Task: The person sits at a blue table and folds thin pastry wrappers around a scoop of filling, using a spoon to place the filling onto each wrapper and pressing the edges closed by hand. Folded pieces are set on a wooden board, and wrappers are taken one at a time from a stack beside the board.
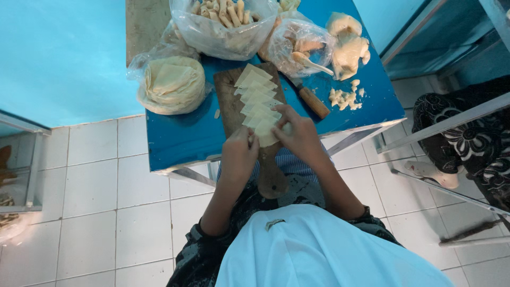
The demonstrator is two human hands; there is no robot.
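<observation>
Hands work at the near end of a wooden board [234, 109]: left hand [239, 154] and right hand [298, 133] both pinch the nearest pale wrapper [267, 137]. Peeling slowly, fingertips low, should keep it from tearing off the overlapping row [256, 95].

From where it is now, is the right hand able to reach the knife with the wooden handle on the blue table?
Probably yes. The right hand rests on the wrapper pieces on the wooden board, and the knife lies just beside the board on that side, with nothing between them on the blue table.
</observation>
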